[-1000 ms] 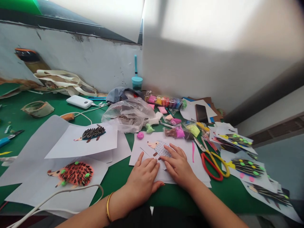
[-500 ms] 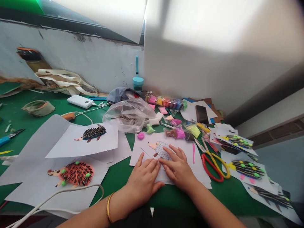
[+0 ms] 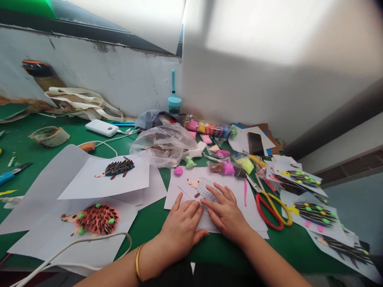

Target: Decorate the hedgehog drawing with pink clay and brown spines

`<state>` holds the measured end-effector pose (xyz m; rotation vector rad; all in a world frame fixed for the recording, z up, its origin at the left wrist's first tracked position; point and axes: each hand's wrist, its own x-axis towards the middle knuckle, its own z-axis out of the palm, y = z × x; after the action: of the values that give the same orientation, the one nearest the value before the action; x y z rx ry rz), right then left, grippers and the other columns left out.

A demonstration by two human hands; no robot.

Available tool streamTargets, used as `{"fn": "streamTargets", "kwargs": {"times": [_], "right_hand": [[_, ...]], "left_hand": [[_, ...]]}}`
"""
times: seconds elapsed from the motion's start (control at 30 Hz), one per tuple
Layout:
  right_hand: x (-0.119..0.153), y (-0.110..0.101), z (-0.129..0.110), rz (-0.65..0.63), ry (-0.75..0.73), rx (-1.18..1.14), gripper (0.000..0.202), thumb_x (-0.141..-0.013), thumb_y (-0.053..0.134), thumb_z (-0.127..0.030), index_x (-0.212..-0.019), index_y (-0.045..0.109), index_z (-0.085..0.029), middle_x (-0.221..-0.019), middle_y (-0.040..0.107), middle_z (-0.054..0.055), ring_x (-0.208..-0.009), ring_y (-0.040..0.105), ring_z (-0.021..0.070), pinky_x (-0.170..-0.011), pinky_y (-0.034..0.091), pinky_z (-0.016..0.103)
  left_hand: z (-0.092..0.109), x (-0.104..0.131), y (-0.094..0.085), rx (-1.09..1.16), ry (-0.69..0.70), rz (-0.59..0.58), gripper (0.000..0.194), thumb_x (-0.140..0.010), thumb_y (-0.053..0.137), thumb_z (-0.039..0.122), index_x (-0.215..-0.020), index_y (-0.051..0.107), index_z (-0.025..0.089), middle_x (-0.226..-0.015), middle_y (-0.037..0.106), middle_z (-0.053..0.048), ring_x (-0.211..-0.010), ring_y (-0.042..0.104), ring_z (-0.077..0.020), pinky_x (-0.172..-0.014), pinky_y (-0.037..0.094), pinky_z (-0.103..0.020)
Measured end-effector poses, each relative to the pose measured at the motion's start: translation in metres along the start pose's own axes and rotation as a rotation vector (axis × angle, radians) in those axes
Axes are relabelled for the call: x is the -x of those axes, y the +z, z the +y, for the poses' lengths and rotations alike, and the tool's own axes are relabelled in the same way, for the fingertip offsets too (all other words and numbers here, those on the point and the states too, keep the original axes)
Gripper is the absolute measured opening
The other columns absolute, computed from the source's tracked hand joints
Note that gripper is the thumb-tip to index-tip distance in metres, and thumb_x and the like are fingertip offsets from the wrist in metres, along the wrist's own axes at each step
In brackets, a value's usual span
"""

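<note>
A pale-blue clay hedgehog (image 3: 205,188) with a peach face lies on white paper (image 3: 251,215) in front of me. My right hand (image 3: 223,209) rests on the sheet with fingers spread, its fingertips covering the hedgehog's back end. Beside it my left hand (image 3: 184,221) lies flat on the paper's near edge, fingers stretched out, below the hedgehog's brown feet. Nothing shows in either hand. A ball of magenta clay (image 3: 178,171) sits at the sheet's upper left corner, and a thin pink strip (image 3: 245,193) lies on its right side.
Scissors with red and yellow handles (image 3: 273,211) lie at the right, near stacked seed hedgehog pictures (image 3: 314,213). At left are a red clay hedgehog (image 3: 100,219) and a white cable (image 3: 74,240). Behind stand a plastic bag of seeds (image 3: 164,145) and packets of coloured clay (image 3: 221,166).
Both hands keep their place on the paper. The whole view has shifted very slightly; nothing has been picked up or let go.
</note>
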<state>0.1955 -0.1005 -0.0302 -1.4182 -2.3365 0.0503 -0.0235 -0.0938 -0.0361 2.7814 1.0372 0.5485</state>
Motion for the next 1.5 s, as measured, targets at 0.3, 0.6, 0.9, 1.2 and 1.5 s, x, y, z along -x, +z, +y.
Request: {"fn": "streamTargets", "kwargs": {"times": [0.3,0.6,0.9,1.2,1.5], "right_hand": [[-0.0011,0.0001,-0.0023,-0.014,0.011,0.000,0.035,-0.091,0.053,-0.021,-0.120,0.069,-0.034,-0.151,0.046,0.005,-0.143,0.032,0.0320,-0.113,0.026,0.064],[-0.0007,-0.0016,0.0024,0.036,0.048,-0.049,0.036,-0.092,0.050,-0.020,-0.119,0.070,-0.033,-0.148,0.050,0.004,-0.141,0.036,0.0309,-0.113,0.031,0.060],[0.0004,0.0011,0.0006,0.042,0.020,-0.032,0.034,-0.090,0.054,-0.020,-0.116,0.071,-0.033,-0.149,0.049,0.004,-0.142,0.034,0.0311,-0.114,0.025,0.063],[-0.0013,0.0011,-0.0027,0.016,0.034,-0.023,0.033,-0.090,0.055,-0.022,-0.117,0.070,-0.034,-0.149,0.049,0.004,-0.142,0.034,0.0312,-0.114,0.024,0.062],[-0.0001,0.0001,0.0042,0.079,0.060,-0.064,0.034,-0.092,0.049,-0.020,-0.116,0.071,-0.031,-0.145,0.053,0.005,-0.140,0.038,0.0301,-0.113,0.030,0.059]], "left_hand": [[0.0004,0.0000,0.0013,-0.001,0.007,0.012,0.055,-0.090,0.058,0.054,-0.131,0.059,0.018,-0.131,0.064,-0.011,-0.124,0.055,-0.0269,-0.121,0.013,-0.054],[0.0002,0.0000,0.0011,0.000,-0.002,-0.002,0.056,-0.089,0.057,0.055,-0.132,0.058,0.019,-0.131,0.063,-0.011,-0.125,0.054,-0.0275,-0.122,0.014,-0.054],[-0.0002,0.0001,0.0022,-0.003,0.004,0.005,0.055,-0.090,0.057,0.055,-0.131,0.059,0.018,-0.131,0.064,-0.011,-0.125,0.054,-0.0270,-0.122,0.011,-0.054],[0.0001,0.0000,0.0023,-0.003,0.005,0.002,0.055,-0.090,0.056,0.054,-0.130,0.059,0.017,-0.133,0.063,-0.012,-0.126,0.053,-0.0274,-0.122,0.010,-0.054],[0.0011,-0.0008,-0.0015,-0.006,-0.003,0.003,0.055,-0.090,0.057,0.055,-0.129,0.059,0.017,-0.131,0.063,-0.011,-0.123,0.055,-0.0273,-0.121,0.013,-0.055]]}}
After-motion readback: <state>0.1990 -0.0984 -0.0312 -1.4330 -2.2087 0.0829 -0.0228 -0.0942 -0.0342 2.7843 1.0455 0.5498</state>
